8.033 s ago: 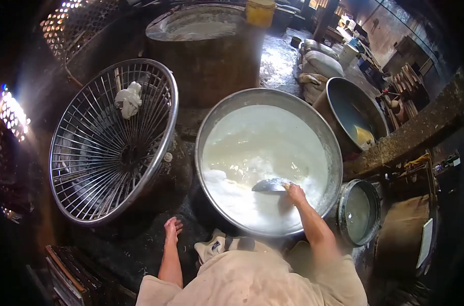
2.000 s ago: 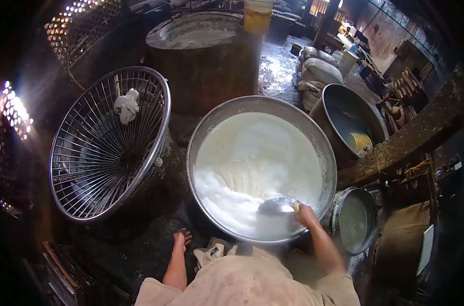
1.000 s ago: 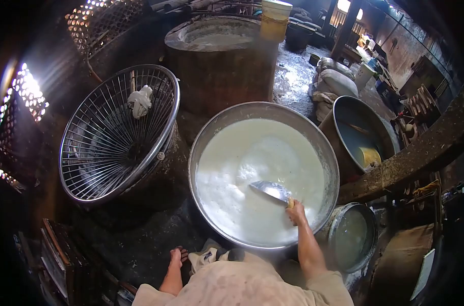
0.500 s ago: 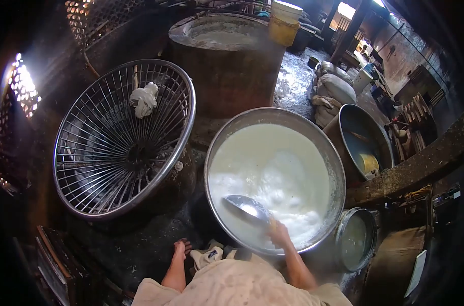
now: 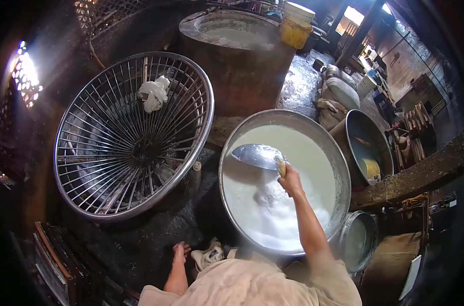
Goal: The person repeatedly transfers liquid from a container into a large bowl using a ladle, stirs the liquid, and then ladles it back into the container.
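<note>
My right hand (image 5: pixel 291 182) grips the short handle of a wide metal scoop (image 5: pixel 257 156), holding it over a large round metal vat (image 5: pixel 227 189). Pale milky liquid (image 5: pixel 313 153) fills the vat, with white foam (image 5: pixel 273 219) spread across its near half. The scoop's shiny bowl points left, above the surface. Down beside my body on the left, my left hand (image 5: pixel 181 250) hangs with fingers apart and nothing in it, close to a bundled pale cloth (image 5: pixel 209 255).
Left of the vat stands a big metal-barred basket (image 5: pixel 210 122) with a white cloth (image 5: pixel 154 94) in it. Behind is a large round tank (image 5: pixel 232 81) with a yellow bucket (image 5: pixel 295 34) at its rim. To the right are sacks (image 5: pixel 340 92), a deep metal drum (image 5: pixel 350 137) and a smaller pot (image 5: pixel 345 239).
My right hand has lifted the scoop up and away from me, from the foam to above the liquid. My left hand stays low, its fingers a little more spread. The view has shifted slightly.
</note>
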`<state>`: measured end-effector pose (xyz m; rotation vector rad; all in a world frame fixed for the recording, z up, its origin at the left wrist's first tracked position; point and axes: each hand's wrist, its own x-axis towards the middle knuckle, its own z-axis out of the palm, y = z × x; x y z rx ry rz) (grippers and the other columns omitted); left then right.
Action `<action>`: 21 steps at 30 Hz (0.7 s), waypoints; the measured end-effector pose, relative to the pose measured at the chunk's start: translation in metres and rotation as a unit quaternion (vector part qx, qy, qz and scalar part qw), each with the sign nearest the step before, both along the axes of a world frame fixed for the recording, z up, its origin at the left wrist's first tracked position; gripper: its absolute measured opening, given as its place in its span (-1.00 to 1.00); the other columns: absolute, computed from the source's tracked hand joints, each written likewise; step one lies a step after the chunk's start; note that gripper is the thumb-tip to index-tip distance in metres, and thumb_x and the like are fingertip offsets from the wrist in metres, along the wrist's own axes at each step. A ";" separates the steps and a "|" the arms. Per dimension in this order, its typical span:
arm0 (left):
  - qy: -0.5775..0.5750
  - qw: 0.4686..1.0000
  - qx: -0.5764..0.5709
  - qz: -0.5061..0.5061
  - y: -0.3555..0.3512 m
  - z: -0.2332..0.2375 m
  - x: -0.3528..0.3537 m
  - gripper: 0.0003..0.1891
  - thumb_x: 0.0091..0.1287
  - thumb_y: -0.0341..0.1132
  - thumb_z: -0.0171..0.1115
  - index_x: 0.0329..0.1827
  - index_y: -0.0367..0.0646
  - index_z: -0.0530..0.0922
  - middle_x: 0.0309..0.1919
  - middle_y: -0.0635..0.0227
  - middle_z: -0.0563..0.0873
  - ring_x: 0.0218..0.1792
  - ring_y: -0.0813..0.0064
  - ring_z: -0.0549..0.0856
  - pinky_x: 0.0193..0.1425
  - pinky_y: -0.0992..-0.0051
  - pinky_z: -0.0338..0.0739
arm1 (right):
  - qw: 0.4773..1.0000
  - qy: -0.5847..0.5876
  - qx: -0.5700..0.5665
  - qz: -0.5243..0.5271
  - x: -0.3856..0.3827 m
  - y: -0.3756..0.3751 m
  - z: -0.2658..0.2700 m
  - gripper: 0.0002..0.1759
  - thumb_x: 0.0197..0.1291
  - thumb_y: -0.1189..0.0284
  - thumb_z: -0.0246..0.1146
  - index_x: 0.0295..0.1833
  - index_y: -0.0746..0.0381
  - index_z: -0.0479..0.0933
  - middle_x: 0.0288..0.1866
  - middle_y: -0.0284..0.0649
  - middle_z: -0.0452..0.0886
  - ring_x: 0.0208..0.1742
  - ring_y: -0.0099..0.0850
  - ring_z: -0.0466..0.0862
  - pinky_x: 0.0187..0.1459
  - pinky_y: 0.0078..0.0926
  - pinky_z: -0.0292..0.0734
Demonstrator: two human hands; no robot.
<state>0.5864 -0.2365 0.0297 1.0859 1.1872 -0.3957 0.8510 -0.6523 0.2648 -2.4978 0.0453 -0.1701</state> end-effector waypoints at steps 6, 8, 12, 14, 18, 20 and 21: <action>0.020 1.000 -0.008 0.019 0.005 -0.013 -0.034 -0.74 0.11 -0.19 0.03 -0.16 -0.06 0.42 -0.39 0.38 0.58 -0.49 0.48 0.55 -0.49 0.39 0.42 | 0.978 0.172 -0.116 -0.002 0.009 -0.012 -0.071 -0.78 -0.17 0.53 0.09 -0.31 0.35 0.39 -0.62 -0.07 0.52 -0.68 -0.30 0.55 -0.70 -0.40 0.45; 0.026 0.999 -0.016 0.035 0.003 -0.013 -0.042 -0.76 0.10 -0.17 0.04 -0.20 -0.04 0.44 -0.39 0.39 0.58 -0.45 0.49 0.53 -0.49 0.39 0.41 | 0.975 0.193 -0.105 -0.018 -0.012 -0.022 -0.082 -0.80 -0.18 0.53 0.10 -0.34 0.35 0.40 -0.62 -0.06 0.52 -0.66 -0.27 0.56 -0.68 -0.38 0.46; 0.039 0.999 0.004 0.012 -0.006 -0.013 -0.045 -0.76 0.13 -0.18 0.01 -0.18 -0.04 0.44 -0.38 0.38 0.58 -0.43 0.48 0.54 -0.48 0.40 0.41 | 0.960 0.269 -0.057 -0.044 -0.057 -0.040 -0.078 -0.80 -0.19 0.53 0.12 -0.34 0.34 0.41 -0.59 -0.06 0.53 -0.64 -0.27 0.57 -0.67 -0.36 0.46; 0.034 0.999 0.017 -0.034 -0.011 -0.011 -0.033 -0.76 0.17 -0.20 -0.08 -0.16 -0.04 0.43 -0.38 0.37 0.58 -0.46 0.47 0.55 -0.51 0.42 0.41 | 0.957 0.279 -0.066 -0.047 -0.080 -0.050 -0.079 -0.80 -0.19 0.54 0.13 -0.34 0.33 0.41 -0.58 -0.06 0.53 -0.62 -0.27 0.57 -0.66 -0.37 0.46; 0.000 0.997 0.019 -0.071 -0.033 0.001 0.001 -0.74 0.20 -0.22 -0.19 -0.13 -0.04 0.42 -0.37 0.35 0.58 -0.50 0.47 0.56 -0.54 0.44 0.41 | 0.950 0.292 -0.082 -0.072 -0.127 -0.078 -0.082 -0.77 -0.10 0.43 0.13 -0.29 0.32 0.43 -0.48 -0.01 0.55 -0.45 -0.16 0.59 -0.45 -0.30 0.50; -0.022 0.996 0.023 -0.080 -0.046 0.006 0.020 -0.71 0.21 -0.25 -0.25 -0.10 -0.04 0.41 -0.35 0.33 0.59 -0.54 0.48 0.56 -0.57 0.45 0.42 | 0.946 0.301 -0.060 -0.101 -0.146 -0.090 -0.074 -0.75 -0.07 0.39 0.11 -0.28 0.32 0.44 -0.45 0.01 0.55 -0.39 -0.12 0.59 -0.37 -0.27 0.50; -0.024 0.996 0.025 -0.086 -0.052 0.008 0.027 -0.71 0.21 -0.25 -0.25 -0.10 -0.04 0.41 -0.35 0.33 0.59 -0.54 0.48 0.56 -0.57 0.45 0.42 | 0.939 0.321 -0.051 -0.116 -0.156 -0.099 -0.074 -0.76 -0.11 0.42 0.14 -0.30 0.33 0.45 -0.40 0.03 0.55 -0.32 -0.09 0.57 -0.29 -0.24 0.48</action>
